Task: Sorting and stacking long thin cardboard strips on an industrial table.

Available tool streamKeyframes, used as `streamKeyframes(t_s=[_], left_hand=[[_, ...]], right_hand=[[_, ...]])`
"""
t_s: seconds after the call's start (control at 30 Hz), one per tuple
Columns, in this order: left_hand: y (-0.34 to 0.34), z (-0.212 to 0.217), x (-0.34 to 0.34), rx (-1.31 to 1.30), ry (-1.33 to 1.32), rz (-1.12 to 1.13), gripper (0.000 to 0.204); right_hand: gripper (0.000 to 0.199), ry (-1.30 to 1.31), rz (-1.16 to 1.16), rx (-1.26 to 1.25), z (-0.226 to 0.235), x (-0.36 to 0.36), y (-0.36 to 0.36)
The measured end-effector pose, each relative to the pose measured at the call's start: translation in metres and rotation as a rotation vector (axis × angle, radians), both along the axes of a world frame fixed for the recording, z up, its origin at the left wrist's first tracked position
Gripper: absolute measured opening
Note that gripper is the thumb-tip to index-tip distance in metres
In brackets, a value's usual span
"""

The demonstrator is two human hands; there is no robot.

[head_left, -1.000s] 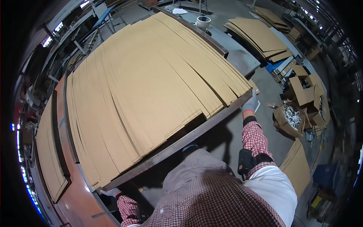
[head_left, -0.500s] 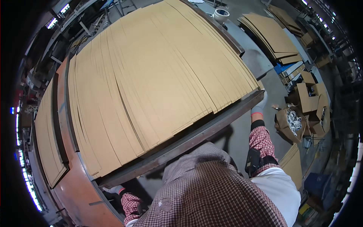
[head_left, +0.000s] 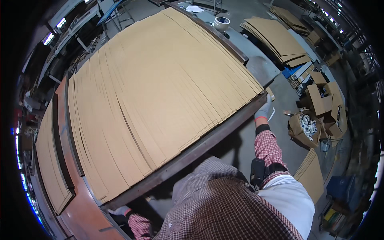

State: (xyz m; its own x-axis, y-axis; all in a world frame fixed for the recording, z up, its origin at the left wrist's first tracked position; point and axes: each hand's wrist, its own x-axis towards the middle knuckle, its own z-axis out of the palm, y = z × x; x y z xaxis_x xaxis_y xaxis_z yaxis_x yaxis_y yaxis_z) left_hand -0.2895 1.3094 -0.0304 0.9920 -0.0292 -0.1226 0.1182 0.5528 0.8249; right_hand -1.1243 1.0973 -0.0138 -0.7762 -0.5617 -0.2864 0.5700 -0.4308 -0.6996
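A long dark bar, straight and brownish, runs slantwise along the near edge of a wide spread of overlapping tan cardboard sheets. My right hand, in a pale glove with a red cuff, is closed around the bar's right end; some of its fingers are hidden behind it. At the opposite end my left hand, also gloved, holds the bar from below, its fingertips mostly out of sight. The bar lies close against the sheets' uneven near edges. Another dark bar borders their far right side.
An orange-brown tabletop shows at left, with a smaller cardboard stack on it. On the right stand open cartons, a box of white rings and more flat cardboard. A white round container sits beyond.
Both hands have pushed the bar toward the sheets, and the dark gap between bar and cardboard has narrowed. The view has shifted slightly.
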Motion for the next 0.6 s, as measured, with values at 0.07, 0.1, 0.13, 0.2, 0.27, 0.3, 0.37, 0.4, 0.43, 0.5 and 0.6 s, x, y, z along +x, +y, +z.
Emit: streamKeyframes(t_s=[0.07,0.1,0.13,0.2,0.27,0.3,0.37,0.4,0.43,0.5,0.6], left_hand=[[0.02,0.002,0.021,0.058,0.009,-0.125,0.059],[-0.034,0.02,-0.05,0.117,0.185,-0.124,0.06],[-0.03,0.015,-0.037,0.165,-0.009,-0.013,0.061],[-0.012,0.009,-0.021,0.152,-0.032,-0.058,0.06],[0.002,0.011,-0.016,0.111,0.078,-0.096,0.059],[0.005,0.004,-0.005,0.104,0.073,-0.094,0.059],[-0.002,-0.032,0.024,0.042,0.068,-0.206,0.06],[-0.003,-0.041,0.048,0.026,0.022,-0.094,0.055],[0.02,-0.028,0.085,0.025,-0.06,0.047,0.049],[-0.004,-0.044,0.017,0.074,-0.014,-0.037,0.054],[0.002,-0.011,0.011,-0.405,0.103,-0.504,0.068]], right_hand=[[0.059,-0.107,0.082,-0.035,0.049,0.03,0.001],[0.059,-0.053,0.016,-0.021,0.026,-0.02,0.016],[0.057,0.017,-0.034,0.016,-0.011,-0.045,0.0],[0.056,0.063,-0.074,0.106,0.01,-0.01,0.0],[0.056,-0.034,-0.012,0.083,0.018,-0.005,0.009],[0.055,-0.033,-0.004,0.102,0.054,0.013,0.013],[0.05,0.077,-0.03,0.099,-0.01,-0.052,-0.015],[0.046,0.16,-0.017,0.105,-0.037,-0.059,-0.036],[0.046,0.105,0.042,0.108,-0.045,-0.013,-0.051],[0.051,0.022,0.112,-0.033,0.002,-0.017,-0.028],[0.054,0.084,0.086,0.001,0.008,-0.022,-0.029]])
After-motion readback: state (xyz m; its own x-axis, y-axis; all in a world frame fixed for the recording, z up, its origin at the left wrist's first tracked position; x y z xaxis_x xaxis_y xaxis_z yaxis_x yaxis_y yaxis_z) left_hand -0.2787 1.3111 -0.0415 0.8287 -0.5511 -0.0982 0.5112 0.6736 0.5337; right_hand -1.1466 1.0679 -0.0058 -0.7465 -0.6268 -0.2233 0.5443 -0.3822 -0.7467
